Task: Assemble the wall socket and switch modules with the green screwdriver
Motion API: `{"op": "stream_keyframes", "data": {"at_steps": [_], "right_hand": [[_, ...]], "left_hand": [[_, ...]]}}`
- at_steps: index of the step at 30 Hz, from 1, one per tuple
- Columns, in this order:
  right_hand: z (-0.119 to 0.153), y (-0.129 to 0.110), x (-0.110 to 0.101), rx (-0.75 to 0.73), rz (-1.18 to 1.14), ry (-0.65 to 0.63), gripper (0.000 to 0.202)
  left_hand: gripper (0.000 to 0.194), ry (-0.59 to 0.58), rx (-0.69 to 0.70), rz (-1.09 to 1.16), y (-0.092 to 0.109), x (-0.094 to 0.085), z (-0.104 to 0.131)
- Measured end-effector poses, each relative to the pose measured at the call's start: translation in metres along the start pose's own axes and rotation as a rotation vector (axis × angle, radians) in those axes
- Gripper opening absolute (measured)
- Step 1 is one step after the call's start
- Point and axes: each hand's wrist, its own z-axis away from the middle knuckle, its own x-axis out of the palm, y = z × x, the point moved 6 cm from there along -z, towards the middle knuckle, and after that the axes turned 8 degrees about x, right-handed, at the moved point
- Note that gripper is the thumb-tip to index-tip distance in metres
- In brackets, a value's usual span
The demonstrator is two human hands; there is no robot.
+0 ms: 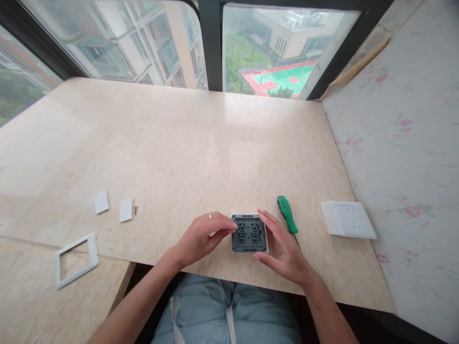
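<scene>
Step, as judged: fine finger work at the left edge of the wall switch module [248, 234], centred near the surface's [201, 157] front edge. Left hand [206, 236]: fingertips nearly closed there; held item, cannot tell. Right hand [285, 253]: half-open, gripping the right side. Next move calls for steady bracing. Screwdriver [287, 215]: 2 o'clock, close. Front edge: 6 o'clock. Surface extends toward 12 o'clock.

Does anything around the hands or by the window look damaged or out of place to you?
Yes, the wallpaper: beside the dark window frame, its upper-left edge appears curled, with a rough tan strip showing, so it may be peeling. Nothing looks spilled.
</scene>
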Motion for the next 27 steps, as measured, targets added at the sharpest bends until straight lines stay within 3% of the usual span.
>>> {"op": "stream_keyframes", "data": {"at_steps": [7,15,27], "right_hand": [[0.0,0.0,-0.001,0.016,-0.005,0.001,0.083],[0.0,0.001,-0.001,0.006,0.005,0.017,0.084],[-0.001,0.001,-0.001,0.009,-0.014,0.025,0.084]], "left_hand": [[0.018,-0.052,0.052,-0.012,0.003,0.006,-0.002],[0.017,-0.106,0.184,-0.174,0.019,0.006,-0.003],[0.014,-0.184,0.129,-0.289,0.021,0.009,-0.013]]}}
